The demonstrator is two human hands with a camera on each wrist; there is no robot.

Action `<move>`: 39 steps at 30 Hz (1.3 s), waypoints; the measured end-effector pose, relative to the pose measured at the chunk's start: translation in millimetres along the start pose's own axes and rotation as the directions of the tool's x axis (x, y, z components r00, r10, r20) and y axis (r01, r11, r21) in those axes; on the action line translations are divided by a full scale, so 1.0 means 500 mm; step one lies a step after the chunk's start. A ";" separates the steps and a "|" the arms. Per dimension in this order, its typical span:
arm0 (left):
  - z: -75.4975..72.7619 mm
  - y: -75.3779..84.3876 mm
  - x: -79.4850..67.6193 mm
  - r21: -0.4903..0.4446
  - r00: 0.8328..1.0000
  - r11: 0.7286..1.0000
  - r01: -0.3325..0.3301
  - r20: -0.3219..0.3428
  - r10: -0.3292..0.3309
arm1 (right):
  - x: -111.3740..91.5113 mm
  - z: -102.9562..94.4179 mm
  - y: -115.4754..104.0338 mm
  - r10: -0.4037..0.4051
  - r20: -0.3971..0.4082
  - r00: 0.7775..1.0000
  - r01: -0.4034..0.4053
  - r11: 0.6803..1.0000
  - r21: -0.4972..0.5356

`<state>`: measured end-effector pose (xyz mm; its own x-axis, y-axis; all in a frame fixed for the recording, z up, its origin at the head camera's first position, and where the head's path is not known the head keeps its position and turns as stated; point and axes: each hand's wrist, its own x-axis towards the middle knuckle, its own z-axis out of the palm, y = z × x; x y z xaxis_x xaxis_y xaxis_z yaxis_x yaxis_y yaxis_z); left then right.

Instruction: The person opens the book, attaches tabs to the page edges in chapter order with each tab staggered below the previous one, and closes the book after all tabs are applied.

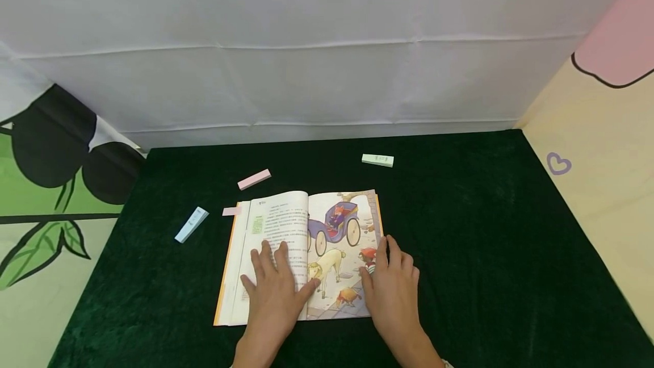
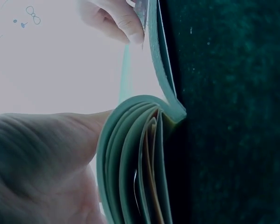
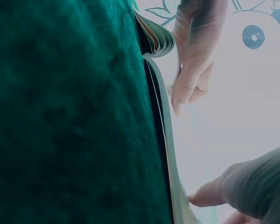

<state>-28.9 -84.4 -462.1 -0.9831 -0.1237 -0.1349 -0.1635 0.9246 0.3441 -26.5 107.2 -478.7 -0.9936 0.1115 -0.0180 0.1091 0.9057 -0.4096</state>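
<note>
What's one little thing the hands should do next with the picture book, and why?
Perhaps the right hand could gently lift the outer edge of the right page, ready to turn it. That hand rests right at that edge, and the left hand lies spread over the left page, which should help keep the book steady.

Head cam's evenly lit and crisp, but both wrist cams look teal-tinted, the pale line-drawn backdrop (image 2: 51,70) washed out and the dark green velvety cloth (image 3: 60,116) dim and blurry.
</note>
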 end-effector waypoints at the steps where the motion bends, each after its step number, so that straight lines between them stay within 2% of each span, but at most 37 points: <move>1: 0.000 0.000 0.000 -0.002 1.000 1.000 0.001 0.002 -0.001 | -0.001 0.000 0.000 -0.009 -0.018 1.000 0.009 1.000 0.018; 6: 0.000 -0.001 0.001 -0.007 1.000 1.000 0.012 0.024 -0.012 | -0.006 -0.002 0.002 -0.046 -0.077 0.996 0.050 0.998 0.045; 12: 0.001 -0.001 0.001 0.007 0.999 1.000 0.010 0.033 -0.010 | 0.000 0.004 0.005 -0.014 0.004 1.000 0.015 0.999 -0.039; 17: 0.001 -0.002 0.002 0.017 0.999 1.000 0.012 0.039 -0.012 | 0.001 0.010 0.007 -0.011 -0.001 1.000 0.011 0.999 -0.044; 19: 0.001 -0.003 0.002 0.014 0.999 1.000 0.016 0.041 -0.017 | 0.000 0.008 0.007 -0.015 -0.036 0.999 0.015 1.000 -0.007; 22: 0.001 -0.003 0.001 0.010 0.999 1.000 0.018 0.043 -0.019 | -0.001 -0.001 0.005 -0.011 -0.098 0.995 0.022 0.994 0.111; 25: -0.001 -0.003 0.000 0.007 0.999 1.000 0.014 0.044 -0.015 | -0.004 -0.015 0.003 0.006 -0.134 0.991 0.033 0.959 0.281; 30: -0.003 -0.003 0.000 0.007 0.999 1.000 0.012 0.045 -0.013 | -0.005 -0.036 0.001 0.019 -0.117 0.993 0.040 0.874 0.484; 34: -0.004 -0.001 0.002 -0.001 0.999 1.000 0.015 0.047 -0.015 | 0.003 -0.048 0.004 0.020 -0.098 0.995 0.039 0.822 0.568; 37: -0.004 0.000 0.002 -0.005 0.999 1.000 0.013 0.044 -0.012 | 0.009 -0.055 0.006 0.018 -0.087 0.996 0.036 0.809 0.586; 39: -0.004 0.000 0.002 -0.001 0.999 1.000 0.008 0.036 -0.008 | 0.011 -0.059 0.006 0.014 -0.082 0.997 0.036 0.815 0.578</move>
<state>-29.8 -85.0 -460.5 -0.9782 -0.1177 -0.1713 -0.1713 0.9232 0.3440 -30.7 122.4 -453.2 -0.9862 0.1574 0.0510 0.0362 0.5060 -0.8618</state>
